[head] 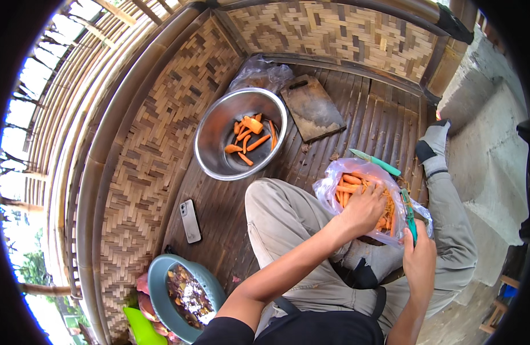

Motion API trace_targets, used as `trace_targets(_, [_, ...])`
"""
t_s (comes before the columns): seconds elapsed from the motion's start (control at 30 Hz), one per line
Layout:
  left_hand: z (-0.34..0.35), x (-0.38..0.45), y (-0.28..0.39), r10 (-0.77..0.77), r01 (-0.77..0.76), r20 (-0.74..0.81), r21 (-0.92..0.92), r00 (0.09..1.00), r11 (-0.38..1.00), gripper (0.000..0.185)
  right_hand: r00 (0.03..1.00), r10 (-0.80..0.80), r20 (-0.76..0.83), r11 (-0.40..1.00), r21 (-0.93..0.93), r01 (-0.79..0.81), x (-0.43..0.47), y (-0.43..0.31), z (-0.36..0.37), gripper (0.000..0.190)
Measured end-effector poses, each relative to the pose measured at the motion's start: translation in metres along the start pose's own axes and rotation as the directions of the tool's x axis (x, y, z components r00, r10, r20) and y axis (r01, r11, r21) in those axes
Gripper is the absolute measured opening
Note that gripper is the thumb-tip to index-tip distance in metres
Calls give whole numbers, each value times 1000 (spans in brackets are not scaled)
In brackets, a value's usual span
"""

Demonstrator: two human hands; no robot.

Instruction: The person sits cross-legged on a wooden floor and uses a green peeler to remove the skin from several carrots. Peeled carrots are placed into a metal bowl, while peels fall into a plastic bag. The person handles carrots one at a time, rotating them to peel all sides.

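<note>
A clear plastic bag [327,189] of whole carrots [350,180] and thin orange peelings rests between my bent legs. My left hand [365,209] reaches into its mouth, fingers down among the carrots; whether they grip one is hidden. At the bag's right side, my right hand [420,243] holds a peeler with a green handle [410,217], its blade pointing away from me. Just beyond the bag lies a knife with a green handle [383,164]. A steel basin [213,129] farther off to the left contains several peeled carrots [258,143].
A worn wooden cutting board [314,108] lies right of the steel basin, near a crumpled plastic bag [262,73]. To my left are a phone [190,221] and a blue-grey basin [157,276] of scraps. Woven bamboo walls [161,142] border the slatted floor [221,254].
</note>
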State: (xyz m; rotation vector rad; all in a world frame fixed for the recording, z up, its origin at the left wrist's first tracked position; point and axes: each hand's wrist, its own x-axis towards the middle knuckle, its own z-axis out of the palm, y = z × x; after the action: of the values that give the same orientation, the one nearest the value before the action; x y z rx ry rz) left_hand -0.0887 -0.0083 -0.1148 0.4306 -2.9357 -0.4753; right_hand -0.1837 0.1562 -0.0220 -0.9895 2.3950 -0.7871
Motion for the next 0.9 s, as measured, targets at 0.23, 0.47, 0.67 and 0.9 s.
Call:
trace_targets(0.23, [55, 15, -29, -98, 110, 128, -92, 987, 990, 66, 999, 44, 30, 995, 89, -47, 2, 2, -1, 18])
trace_targets(0.47, [43, 19, -44, -89, 132, 263, -151, 961, 980, 72, 997, 61, 50, 994, 92, -66, 5, -3, 1, 19])
trace_targets(0.67, [-24, -11, -26, 31, -7, 208, -119, 978, 993, 59, 997, 65, 50, 990, 124, -71, 3, -3, 0, 21])
trace_targets(0.9, [-152, -97, -134, -78, 10, -6, -979, 997, 202, 40, 995, 78, 66, 991, 106, -85, 1, 2, 1, 22])
